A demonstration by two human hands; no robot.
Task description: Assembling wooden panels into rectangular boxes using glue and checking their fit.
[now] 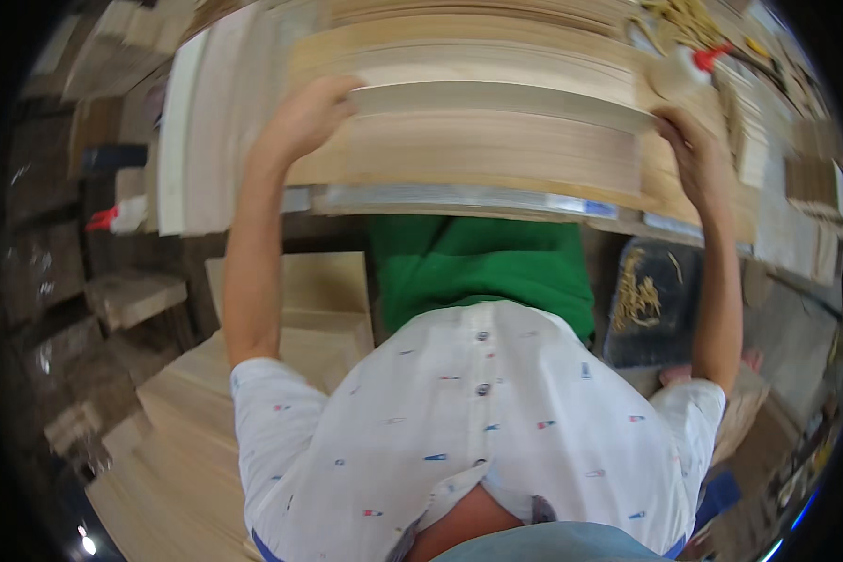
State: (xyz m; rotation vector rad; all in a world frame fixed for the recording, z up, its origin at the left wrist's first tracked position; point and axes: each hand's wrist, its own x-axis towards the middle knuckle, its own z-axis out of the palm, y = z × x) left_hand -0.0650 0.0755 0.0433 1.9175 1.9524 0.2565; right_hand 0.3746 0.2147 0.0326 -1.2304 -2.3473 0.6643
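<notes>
Upper left of centre, the left hand (311, 120) grips one end of a thin pale wooden strip (506, 96) in curled fingers; upper right, the right hand (691, 150) pinches the other, the strip spanning the upper middle

We can read no text, brand, number or sign. Closest candidates: on the near edge of the bench (665, 180), a shiny strip (440, 196) has a blue-and-white patch (601, 209) toward the right; possibly print, too blurred for us. Shirt (525, 398): small scattered blue and red motifs, no letters we can make out. Far right, white bottle with red on top (676, 75): we get no legible lettering. Left, white-and-red container (127, 215): too small and blurred. Dark blue box (114, 158), also left: we can't read any marking.
</notes>
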